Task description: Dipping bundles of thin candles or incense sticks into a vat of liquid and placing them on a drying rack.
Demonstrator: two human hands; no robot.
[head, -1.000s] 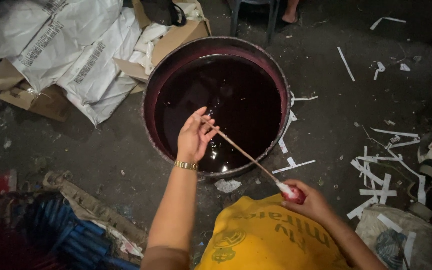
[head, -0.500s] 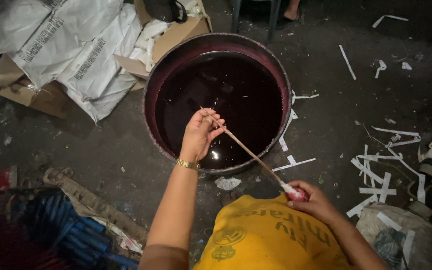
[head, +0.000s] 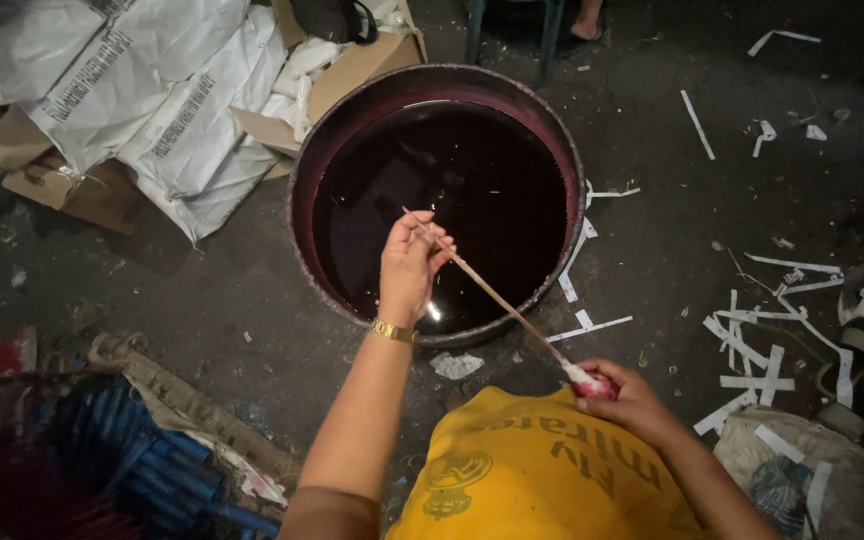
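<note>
A round drum (head: 302, 170) full of dark red-purple liquid stands on the floor in front of me. My left hand (head: 409, 262) reaches out over its near rim, fingers pinched on the far end of a thin wooden stick (head: 497, 297). My right hand (head: 624, 397) grips the near end of that stick, which is wrapped in a reddish-white wad, close to my yellow shirt (head: 542, 475). The stick runs diagonally between both hands above the liquid. A gold bracelet (head: 391, 331) is on my left wrist.
White sacks (head: 142, 95) and cardboard boxes (head: 87, 190) lie left of and behind the drum. White paper strips (head: 767, 340) litter the dark floor to the right. Blue and red bundled material (head: 102, 455) lies at lower left. Another person's foot (head: 588, 18) shows at the top.
My left hand has slid a little along the stick and lifted it slightly over the drum's near edge. My right hand has stayed by my shirt.
</note>
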